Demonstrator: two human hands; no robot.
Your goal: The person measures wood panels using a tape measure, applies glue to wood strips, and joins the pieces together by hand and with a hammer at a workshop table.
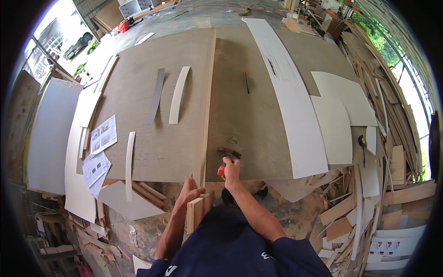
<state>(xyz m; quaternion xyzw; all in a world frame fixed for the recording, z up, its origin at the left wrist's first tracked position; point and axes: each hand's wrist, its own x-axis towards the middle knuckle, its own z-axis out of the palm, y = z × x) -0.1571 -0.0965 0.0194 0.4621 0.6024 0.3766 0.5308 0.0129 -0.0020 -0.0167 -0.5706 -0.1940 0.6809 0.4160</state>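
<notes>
My left hand [189,188] is closed around the near end of a long, narrow wooden board [208,101], which runs away from me across the big brown sheet-topped table [161,152]. Close below that hand, a short wooden piece [197,213] juts out past the table's edge. In my right hand [231,170] is a black and red hand tool [221,172], held over the table just right of the board. Its dark head is smeared by motion, so its exact kind cannot be made out.
Pale strips [179,94] and printed sheets [104,134] lie to the left. A thin dark rod [247,83] is right of the board. Farther right are a long white panel [288,97], cream sheets [332,124] and a tape measure [362,141]. Wood offcuts [339,210] crowd the floor.
</notes>
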